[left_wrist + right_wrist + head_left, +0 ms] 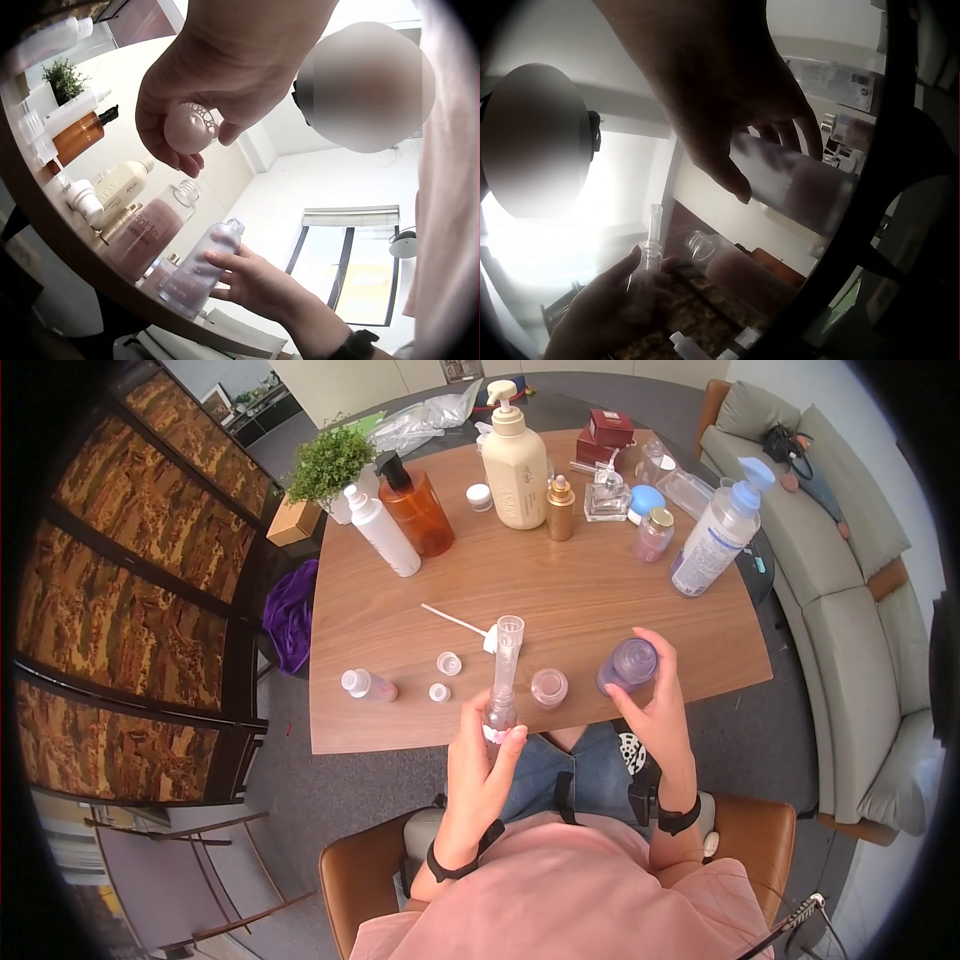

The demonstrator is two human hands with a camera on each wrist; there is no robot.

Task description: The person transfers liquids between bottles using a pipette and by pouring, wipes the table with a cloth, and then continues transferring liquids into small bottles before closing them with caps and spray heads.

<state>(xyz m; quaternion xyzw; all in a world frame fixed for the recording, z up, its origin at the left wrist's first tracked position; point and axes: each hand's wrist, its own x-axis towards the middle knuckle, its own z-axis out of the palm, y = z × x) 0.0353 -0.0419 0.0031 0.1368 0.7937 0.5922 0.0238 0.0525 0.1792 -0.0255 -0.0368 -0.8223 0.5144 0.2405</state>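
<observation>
My left hand [475, 765] holds a small clear bottle [501, 712] upright over the table's near edge. From its mouth rises a clear narrow tube [509, 645], also visible in the right wrist view. In the left wrist view the small bottle's round base [187, 129] shows between thumb and fingers. My right hand [655, 710] grips a purple translucent bottle [628, 665] around its sides, without a cap on it. An uncapped pink bottle [549, 688] stands between the two hands. Behind the tube lies a white pump head [492, 639] with its long straw.
Two small caps [449, 663] and a small bottle [368, 684] sit at the left on the wooden table [400, 630]. Farther back stand a cream pump bottle [515, 470], an amber bottle [418, 510], a white bottle [384, 532], a blue-topped pump bottle [717, 535] and a plant [332, 465].
</observation>
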